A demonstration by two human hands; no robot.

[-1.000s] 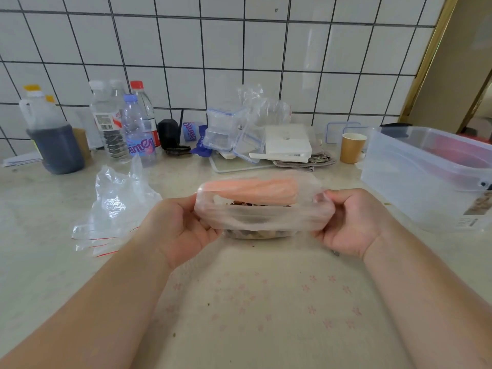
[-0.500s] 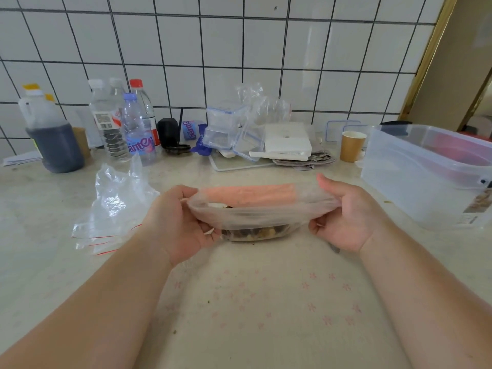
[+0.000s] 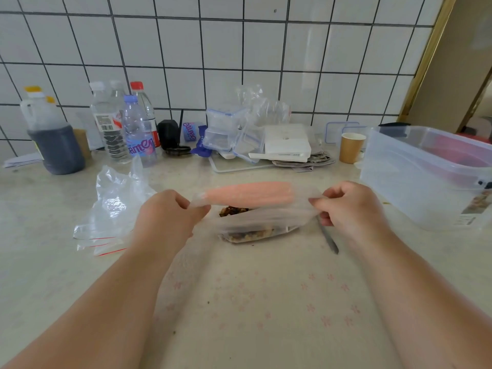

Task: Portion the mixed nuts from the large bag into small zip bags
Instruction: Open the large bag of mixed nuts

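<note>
1. Pinching the large bag point(image 3: 255, 219) at its mouth corners, the left hand point(image 3: 166, 217) and right hand point(image 3: 351, 206) each have fingers clamped on the film, at bench point(image 3: 40, 262) centre.
2. Mixed nuts point(image 3: 247, 234) show dimly through the film.
3. Small zip bags point(image 3: 106, 230) lie at 9 o'clock.
4. A bottle point(image 3: 139, 139) at 11 o'clock carries a label, partly legible as "amen".
5. A tub point(image 3: 415, 182) at 3 o'clock is cut off by the frame edge; its sticker is unreadable.
</note>
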